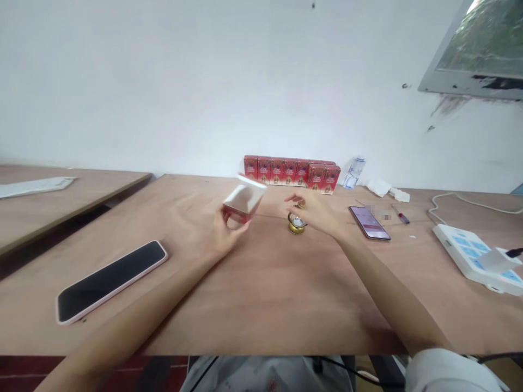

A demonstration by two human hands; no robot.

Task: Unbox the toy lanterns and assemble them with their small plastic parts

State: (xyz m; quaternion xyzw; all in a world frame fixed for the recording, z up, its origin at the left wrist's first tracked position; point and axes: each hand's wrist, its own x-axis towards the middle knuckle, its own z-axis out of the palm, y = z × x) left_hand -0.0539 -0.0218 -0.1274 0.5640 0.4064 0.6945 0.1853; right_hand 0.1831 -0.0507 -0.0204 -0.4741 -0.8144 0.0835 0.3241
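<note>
My left hand (226, 234) is closed around a small red-and-white carton (242, 201), held tilted above the table with a pale flap raised at its top; motion blurs it. To the right, a small round gold-coloured item (297, 223) with a silvery face sits on the table. My right hand (308, 209) reaches over the top of this gold item, its fingers bent and apart. Whether the fingertips touch it is hard to make out, and the thumb is mostly hidden.
Red boxes (277, 170) line up against the wall beside a clear plastic bottle (353, 172) and crumpled tissue (379, 187). A lit phone (370, 223), a screwdriver (401, 215) and a power strip (466, 253) lie right. A dark-screened phone (111, 280) lies left.
</note>
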